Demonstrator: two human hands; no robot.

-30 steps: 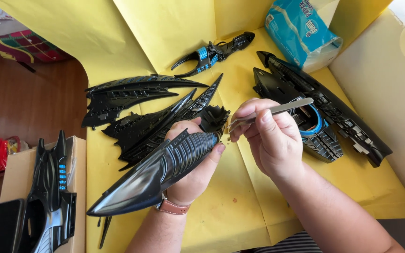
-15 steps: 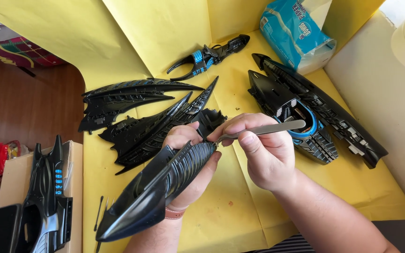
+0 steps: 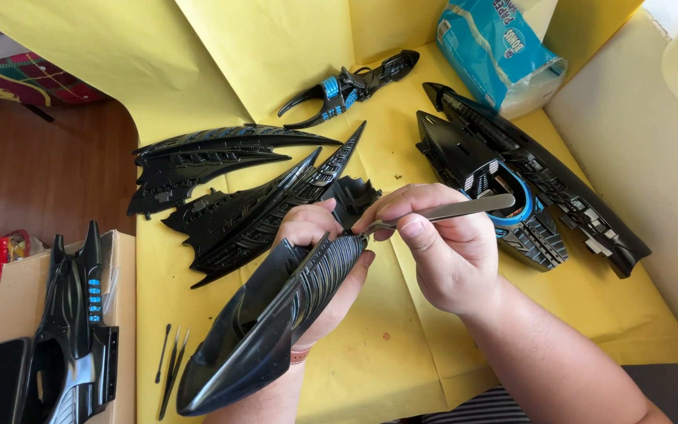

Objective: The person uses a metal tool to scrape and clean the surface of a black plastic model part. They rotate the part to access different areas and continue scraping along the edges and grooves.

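My left hand (image 3: 317, 235) grips a long black ribbed model hull piece (image 3: 276, 314), its pointed nose aimed toward the lower left. My right hand (image 3: 441, 251) pinches metal tweezers (image 3: 441, 212), whose tips touch the ribbed upper end of the hull piece beside my left fingers. Both hands hover over a yellow paper sheet (image 3: 402, 353) covering the table.
Two black wing parts (image 3: 213, 157) lie behind my hands. A black and blue claw part (image 3: 347, 86) sits further back, a large black fuselage (image 3: 512, 180) at the right, a blue tissue pack (image 3: 496, 47) beyond. Thin black sticks (image 3: 170, 361) and a box-borne model (image 3: 72, 330) lie left.
The hull piece has tilted so its nose points lower and nearer to me. The tweezers have come down from above the piece to touch its ribbed end.
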